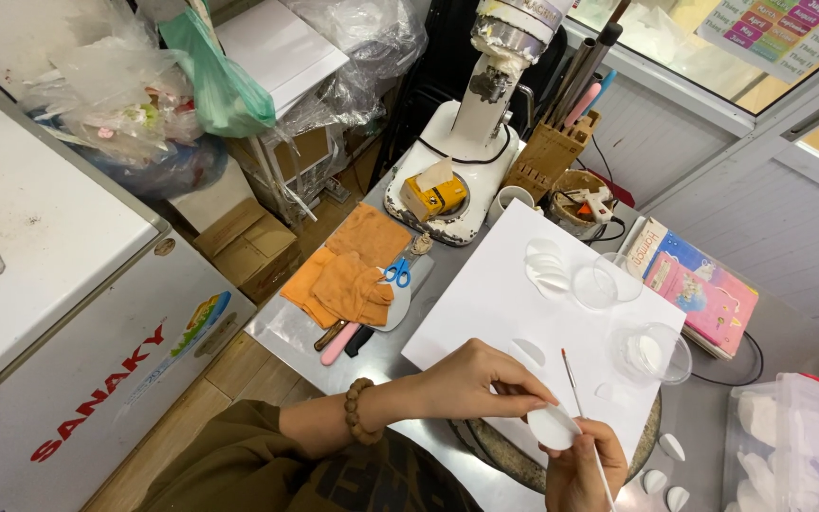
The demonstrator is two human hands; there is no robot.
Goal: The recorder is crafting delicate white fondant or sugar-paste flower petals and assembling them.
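Your left hand (471, 384) pinched a white petal-shaped piece (554, 428) between its fingers (533, 398), while your right hand (580, 465) gripped a thin brush (580, 403) above the white board (485, 294).

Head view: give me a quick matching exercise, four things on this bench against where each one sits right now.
Things:
1. blue-handled scissors
2. white oval petal piece
3. yellow cardboard box
4. pink illustrated book

Places:
A. on the white stand mixer's base
B. between the fingers of both hands
C. beside the crumpled orange cloth
D. right of the white square board

Pairs: 1-C, 2-B, 3-A, 4-D
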